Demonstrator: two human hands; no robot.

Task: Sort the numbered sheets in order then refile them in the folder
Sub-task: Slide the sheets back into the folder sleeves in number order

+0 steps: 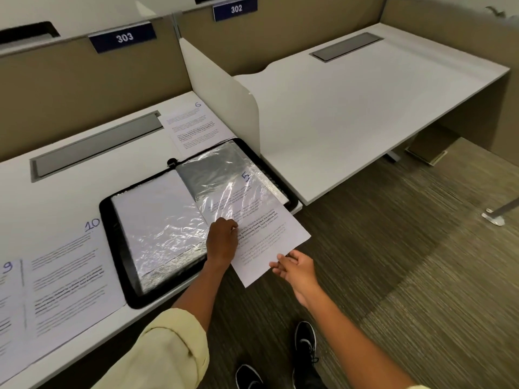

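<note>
- Study carrels with tan partitions and plates reading 303 and 302 form the setting; work is on the white counter (70, 197) of bay 303, beside a white divider (224, 108).
- An open black folder (118, 248) lies at the counter's near edge, with crinkled clear sleeves on both leaves.
- Sheet 5 (269, 234) is partly inside the right-hand sleeve (224, 169): its numbered top end is under the plastic, its lower end sticks out past the counter edge over the carpet.
- Left hand (222, 242) rests at the sleeve's mouth, fingers curled at the plastic edge on the sheet; whether it pinches the plastic cannot be told.
- Right hand (295, 269) is at the sheet's free lower corner, fingers fairly straight against the paper; the grip looks released rather than clenched.
- Key relation: the sheet's long axis runs from the right hand up and away into the sleeve, so the right hand, nearer the free end, is judged best placed to push along that axis.
- Sheets 6 (191, 124), 10 (70, 276) and 9 (8, 304) lie loose on the counter, not yet filed.
</note>
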